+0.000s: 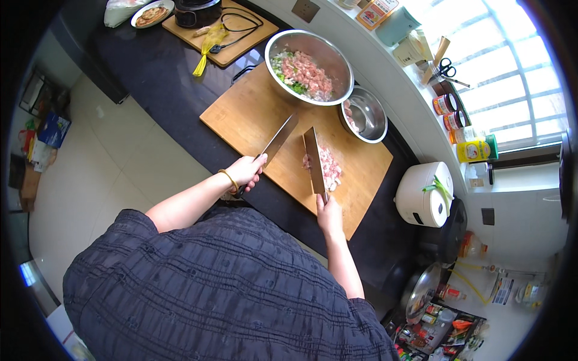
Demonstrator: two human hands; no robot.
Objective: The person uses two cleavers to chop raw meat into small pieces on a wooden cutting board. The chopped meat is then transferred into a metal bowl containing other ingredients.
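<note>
My left hand (245, 171) is closed round the dark handle of a kitchen knife (280, 138), its blade slanting up over the left part of the wooden cutting board (235, 111). In my right hand (329, 215) is a cleaver (313, 163), its blade upright beside a small heap of chopped pink meat (329, 168). A few bits lie on the blade's left side. Behind the heap, a large steel bowl (348, 72) holds minced meat (308, 73) and chopped greens (295, 87). Next to it, a smaller steel bowl (372, 114) contains some meat pieces (350, 114).
A white rice cooker (415, 191) with spring onion (441, 188) on its lid stands right of the board. At the far left are a second board (232, 51) bearing a cable and yellow bag (211, 43), and a plate of flatbread (152, 15). Jars (448, 103) line the windowsill.
</note>
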